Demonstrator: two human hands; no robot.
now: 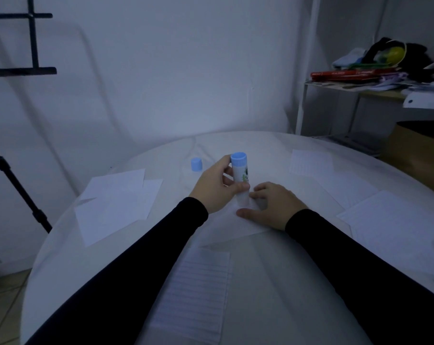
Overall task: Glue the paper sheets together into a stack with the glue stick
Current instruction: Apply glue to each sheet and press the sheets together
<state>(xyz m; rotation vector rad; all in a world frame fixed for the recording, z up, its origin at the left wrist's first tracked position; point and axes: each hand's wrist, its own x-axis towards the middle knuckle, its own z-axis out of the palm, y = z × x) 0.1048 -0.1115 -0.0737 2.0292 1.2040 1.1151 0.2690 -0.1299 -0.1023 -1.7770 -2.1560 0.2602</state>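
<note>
- A dim room with a pale wall; a round table [260, 282] draped in white cloth fills the lower part of the view.
- The left hand [217, 188] grips the glue stick [240, 178], fingers and thumb curled round its barrel. The stick stands almost upright, its blue end uppermost and its lower end down on the paper.
- The right hand [270, 205] rests flat on a white sheet [238, 231] at the table's middle, fingers spread and loosely straight, pressing it down just beside the stick's lower end.
- The blue cap [196, 164] stands on the cloth by itself, behind and left of the left hand.
- Overlapping blank sheets [116, 205] lie at the left of the table.
- A lined sheet [198, 295] lies near the front edge, between the two black sleeves.
- More lined sheets [310, 162] lie at the right, some reaching the table's edge.
- A shelf [355, 89] in the right corner holds a cluttered pile of things.
- A black stand [17, 185] leans at the left.
</note>
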